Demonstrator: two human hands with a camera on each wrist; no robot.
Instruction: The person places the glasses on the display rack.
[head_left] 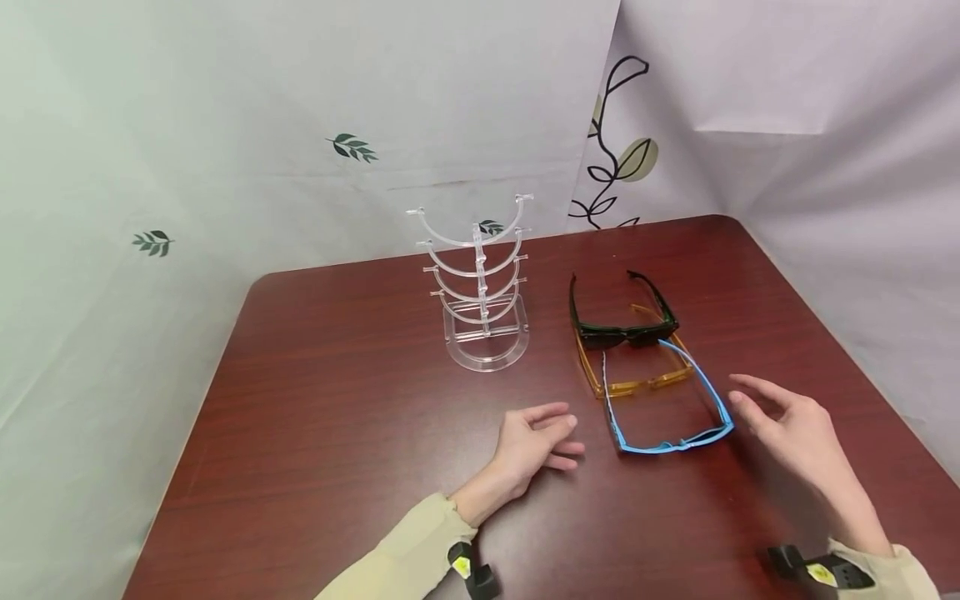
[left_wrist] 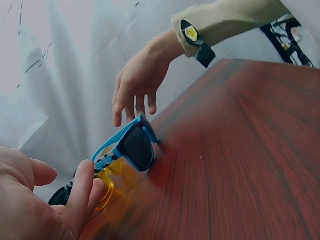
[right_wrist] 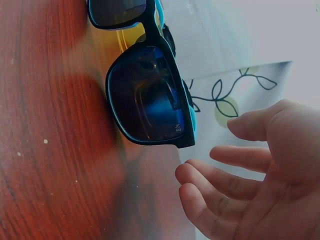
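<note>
**Two loose hands beside three pairs of sunglasses on a dark red bench**

Head view: a dark red wood-grain bench (head_left: 337,400) fills the lower frame, backed by pale hanging sheets printed with green sprigs at the left and a black vine pattern (head_left: 617,158) at upper centre. A clear acrylic stand (head_left: 480,287) with curved tiers rises at centre frame, its tiers bare. To its right lie three pairs in a close row: black sunglasses (head_left: 624,321) farthest up, orange sunglasses (head_left: 633,371) below them, and blue sunglasses (head_left: 667,412) lowest. The left hand (head_left: 534,446) rests on the bench just left of the blue pair, fingers relaxed, gripping nothing. The right hand (head_left: 787,429) sits just right of the blue frame, fingers spread and slack, not touching it. Both sleeves are beige, with a dark strap at each wrist.

Left wrist view: the blue sunglasses (left_wrist: 131,145) sit at centre left with the orange pair (left_wrist: 111,181) behind them; the right hand (left_wrist: 137,82) hangs above, fingers pointing down, while the left hand (left_wrist: 35,205) fills the lower left corner.

Right wrist view: the blue sunglasses' dark lens (right_wrist: 147,100) fills the upper centre, and the right hand (right_wrist: 245,185) lies open-palmed at lower right, near the frame's corner but apart.
</note>
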